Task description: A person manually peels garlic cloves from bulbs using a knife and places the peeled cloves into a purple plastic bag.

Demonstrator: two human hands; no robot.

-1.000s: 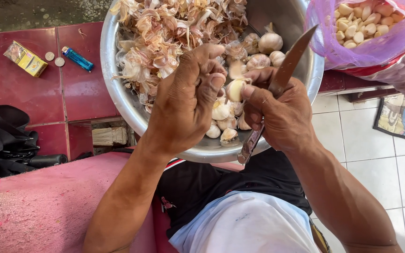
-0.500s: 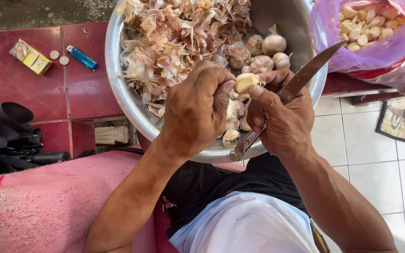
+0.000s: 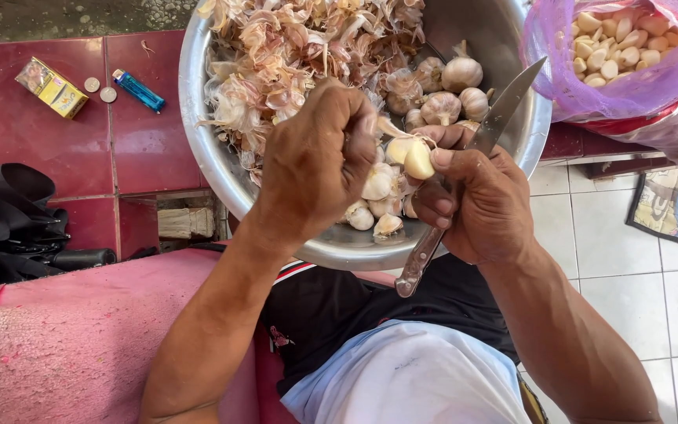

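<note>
A large steel bowl (image 3: 213, 165) rests on my lap, heaped with papery garlic skins (image 3: 284, 55), whole garlic bulbs (image 3: 461, 74) and loose cloves (image 3: 374, 212). My right hand (image 3: 480, 204) grips a knife (image 3: 504, 106) whose blade points up and to the right, and its thumb presses on a pale garlic clove (image 3: 419, 161). My left hand (image 3: 315, 161) is closed over the bowl, fingers pinching skin on the same clove.
A purple plastic bag (image 3: 629, 78) of peeled cloves hangs at the upper right. On the red tiles at left lie a yellow box (image 3: 51, 86), two coins (image 3: 100, 89) and a blue lighter (image 3: 139, 90). A black bundle (image 3: 9, 228) sits at left, pink cloth (image 3: 64, 338) below.
Both hands rose slightly out of the bowl. The clove came up between the thumbs, and the left hand has pulled skin away from it. The knife blade tilted further to the right.
</note>
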